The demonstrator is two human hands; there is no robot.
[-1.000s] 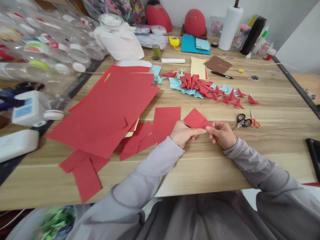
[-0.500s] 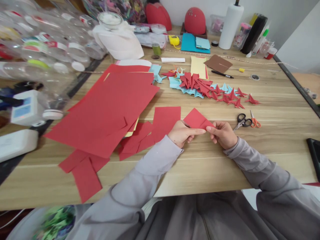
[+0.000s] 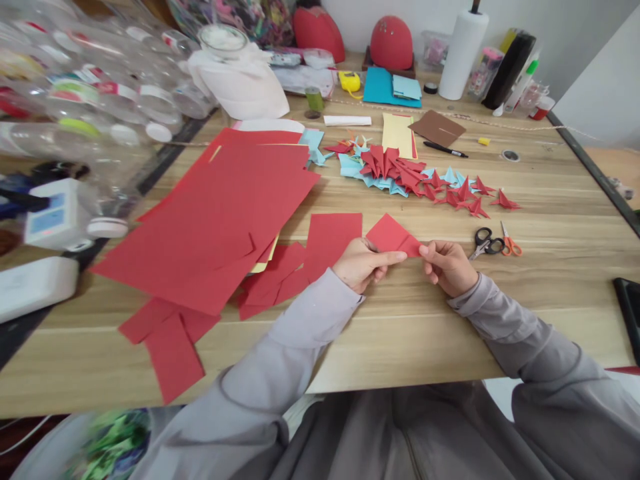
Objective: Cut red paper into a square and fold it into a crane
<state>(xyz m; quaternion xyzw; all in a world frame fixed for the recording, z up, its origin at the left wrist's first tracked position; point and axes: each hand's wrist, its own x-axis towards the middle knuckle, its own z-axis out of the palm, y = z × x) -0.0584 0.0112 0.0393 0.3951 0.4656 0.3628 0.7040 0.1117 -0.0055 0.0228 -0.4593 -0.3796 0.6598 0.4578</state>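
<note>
Between my hands is a small red sheet of paper [image 3: 389, 231] with a crease near its right side. My left hand [image 3: 366, 261] grips its lower left edge, thumb stretched along the top. The fingertips of my right hand [image 3: 447, 265] pinch its right corner. A red paper rectangle [image 3: 333, 240] lies on the table just left of my left hand. Beyond the hands sit folded red paper cranes [image 3: 463, 190] and a stacked row of red folded pieces [image 3: 385, 163] over light blue ones.
Black-handled scissors [image 3: 485, 243] and orange scissors [image 3: 511, 241] lie right of my right hand. Large red sheets [image 3: 215, 227] cover the left of the table [image 3: 400, 340]. Plastic bottles [image 3: 115, 107] crowd the far left. A black pen [image 3: 445, 149] lies behind the cranes.
My left thumb has drawn back slightly to the left from the right corner, showing more of the small sheet's creased part. Both hands still hold the paper.
</note>
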